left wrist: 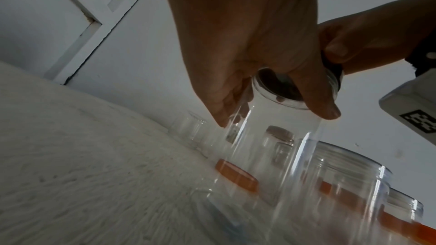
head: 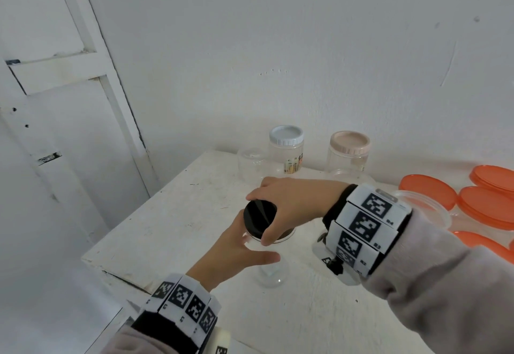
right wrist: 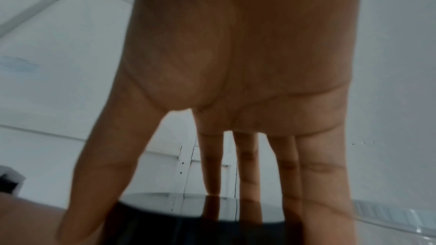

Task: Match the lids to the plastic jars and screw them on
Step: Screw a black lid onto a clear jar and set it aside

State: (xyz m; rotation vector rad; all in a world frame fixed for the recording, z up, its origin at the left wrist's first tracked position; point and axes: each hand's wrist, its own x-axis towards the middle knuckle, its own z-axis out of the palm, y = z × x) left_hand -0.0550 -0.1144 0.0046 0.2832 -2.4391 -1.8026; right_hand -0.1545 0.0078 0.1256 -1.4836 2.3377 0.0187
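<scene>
Left hand [head: 233, 245] wraps clear jar [left wrist: 271, 137] below its neck. Right hand [head: 292, 203] grips black lid [head: 258, 216] atop it. 2 capped jars [head: 286, 148] behind.

Soft, even daylight fills the head view, with faint shadows and bent edges. Both wrist views are dimmer and backlit: each hand [right wrist: 235, 62] looks dark, and the table [left wrist: 82, 174] smears with blur.

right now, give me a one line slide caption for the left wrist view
Left hand steadies a clear jar while the right hand grips its black lid.
</scene>
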